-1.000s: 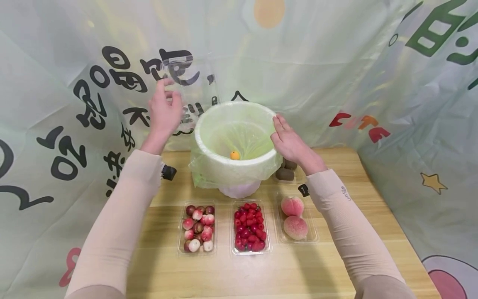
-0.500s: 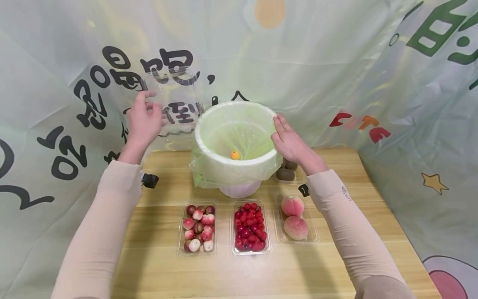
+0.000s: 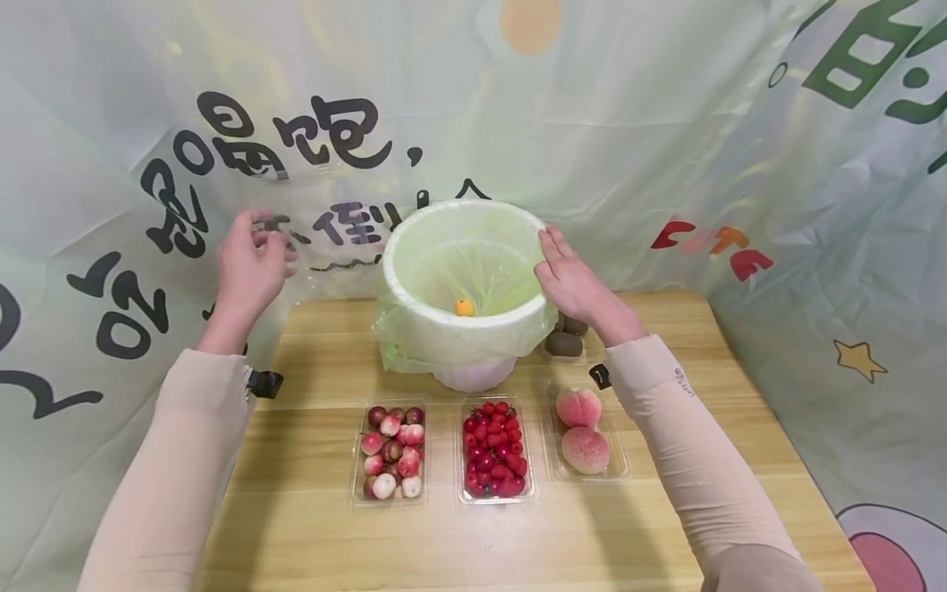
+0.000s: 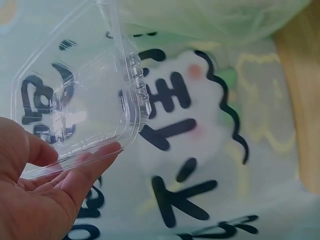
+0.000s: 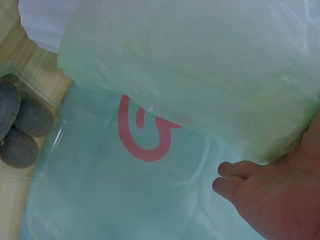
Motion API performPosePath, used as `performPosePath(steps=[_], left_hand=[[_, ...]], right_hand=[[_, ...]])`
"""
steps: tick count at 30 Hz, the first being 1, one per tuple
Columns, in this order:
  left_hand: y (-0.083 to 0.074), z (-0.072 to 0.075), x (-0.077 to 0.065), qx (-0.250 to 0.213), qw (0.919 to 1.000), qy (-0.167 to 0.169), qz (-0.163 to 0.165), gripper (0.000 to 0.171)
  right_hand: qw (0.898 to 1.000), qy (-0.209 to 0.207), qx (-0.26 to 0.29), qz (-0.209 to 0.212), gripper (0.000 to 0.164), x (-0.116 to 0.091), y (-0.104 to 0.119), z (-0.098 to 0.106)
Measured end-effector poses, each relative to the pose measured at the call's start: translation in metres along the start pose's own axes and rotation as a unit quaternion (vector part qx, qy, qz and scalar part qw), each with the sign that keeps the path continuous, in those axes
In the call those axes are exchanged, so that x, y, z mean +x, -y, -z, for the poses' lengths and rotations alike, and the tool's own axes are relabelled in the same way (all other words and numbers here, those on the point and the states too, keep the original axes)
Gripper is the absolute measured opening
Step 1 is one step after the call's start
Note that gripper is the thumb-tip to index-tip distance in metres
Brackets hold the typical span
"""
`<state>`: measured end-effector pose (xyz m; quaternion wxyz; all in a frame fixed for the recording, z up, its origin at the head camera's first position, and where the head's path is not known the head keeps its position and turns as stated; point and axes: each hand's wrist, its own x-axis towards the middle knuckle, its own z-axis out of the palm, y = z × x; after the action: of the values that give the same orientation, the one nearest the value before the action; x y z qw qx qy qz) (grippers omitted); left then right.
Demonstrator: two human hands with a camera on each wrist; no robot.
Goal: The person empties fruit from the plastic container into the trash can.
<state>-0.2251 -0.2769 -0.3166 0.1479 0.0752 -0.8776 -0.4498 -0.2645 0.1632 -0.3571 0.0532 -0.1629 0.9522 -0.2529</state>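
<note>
My left hand (image 3: 255,263) is raised left of the bin and pinches the edge of a clear plastic container (image 4: 90,100) between thumb and fingers. In the left wrist view the container stands tilted, and nothing shows inside it. My right hand (image 3: 573,279) holds the right rim of a white bin (image 3: 444,337) lined with a thin green plastic bag (image 5: 165,65). In the right wrist view two fingertips extend below the bag's edge; the thumb is hidden. A small orange fruit (image 3: 464,307) lies inside the lined bin.
On the wooden table (image 3: 488,551), clear boxes hold red-and-white and dark fruits (image 3: 392,452), red berries (image 3: 496,452) and two peaches (image 3: 584,436). Brown oval fruits (image 3: 565,341) sit in another box behind, right of the bin. A printed curtain (image 3: 629,140) encloses the table.
My left hand has moved left and down with the clear container, away from the bin. The right hand stays on the rim, and the orange fruit has not moved.
</note>
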Motion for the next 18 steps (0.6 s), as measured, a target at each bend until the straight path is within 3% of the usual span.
performPosePath(steps=[5, 10, 18], left_hand=[[0.022, 0.007, -0.009, 0.020, 0.9995, 0.021, 0.012, 0.051], [0.046, 0.010, -0.021, 0.041, 0.9970, 0.064, 0.011, 0.053], [0.084, -0.001, -0.040, 0.049, 0.9897, 0.132, 0.027, 0.055]], right_hand=[[1.000, 0.000, -0.001, 0.001, 0.068, 0.001, 0.000, 0.000], [1.000, -0.002, 0.000, 0.002, 0.068, 0.001, 0.000, 0.000], [1.000, -0.003, 0.003, 0.001, 0.067, 0.001, 0.001, -0.001]])
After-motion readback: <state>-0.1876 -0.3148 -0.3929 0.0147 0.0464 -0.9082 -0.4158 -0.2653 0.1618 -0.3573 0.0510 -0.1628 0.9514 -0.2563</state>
